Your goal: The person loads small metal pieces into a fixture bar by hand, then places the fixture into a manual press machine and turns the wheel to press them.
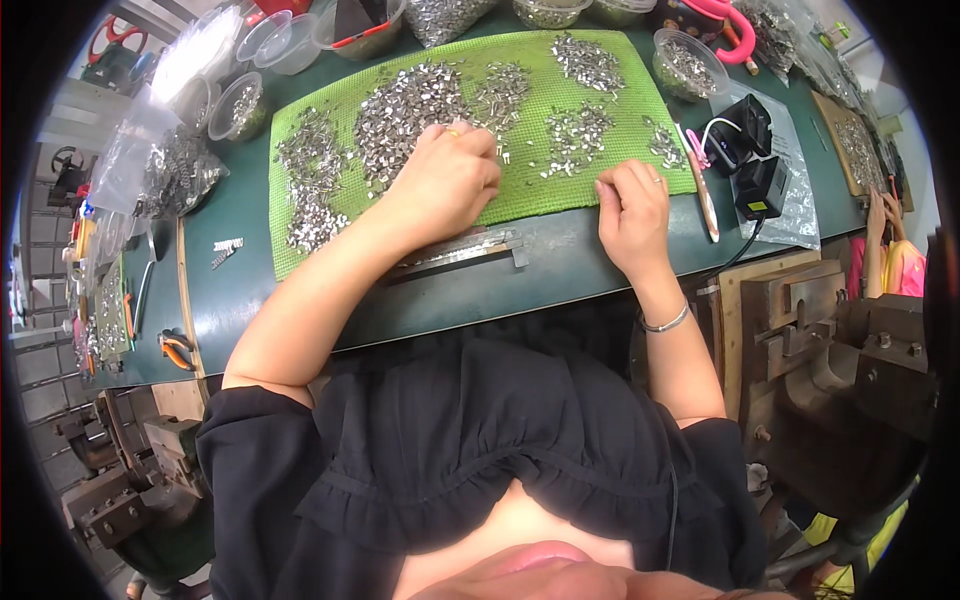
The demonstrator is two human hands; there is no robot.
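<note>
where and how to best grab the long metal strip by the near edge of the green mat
Probably by its right end, pinched across the narrow width, coming from the right. The metal strip is long and lies low on the table; the left forearm crowds its left end, while the right end lies open toward the right hand.

Bright overall; glare whitens clear plastic beyond the left hand, to its left; outermost edges bend, perhaps blurred.
</note>
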